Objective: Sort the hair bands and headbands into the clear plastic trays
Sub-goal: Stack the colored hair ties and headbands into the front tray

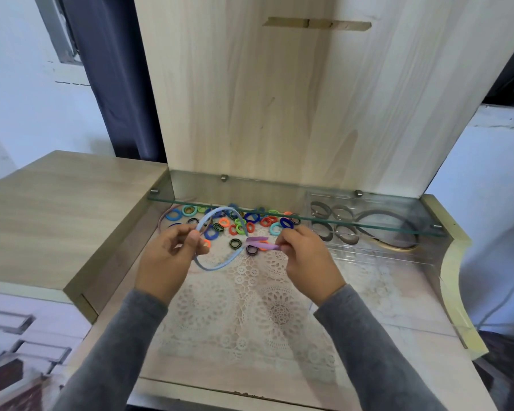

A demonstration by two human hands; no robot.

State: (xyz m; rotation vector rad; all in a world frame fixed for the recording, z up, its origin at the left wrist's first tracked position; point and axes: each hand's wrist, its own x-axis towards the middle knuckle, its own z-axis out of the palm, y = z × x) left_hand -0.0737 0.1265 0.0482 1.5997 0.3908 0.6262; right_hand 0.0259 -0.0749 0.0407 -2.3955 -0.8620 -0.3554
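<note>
Blue headband [220, 232] pinched in left hand [172, 256], purple headband [261, 244] in right hand [306, 259]

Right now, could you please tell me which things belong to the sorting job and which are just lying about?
Job: blue headband in the left hand, purple headband in the right hand, coloured hair bands, clear tray.
Lying about: lace mat, glass shelf, wooden board, curtain.

Soft, even light fills the scene, brightest on the pale walls [21, 99] far left and right. Shadows are faint. The glass shelf [368, 224] carries mild reflections. Wide-angle bending curves the edges; near corners look soft and smeared
</note>
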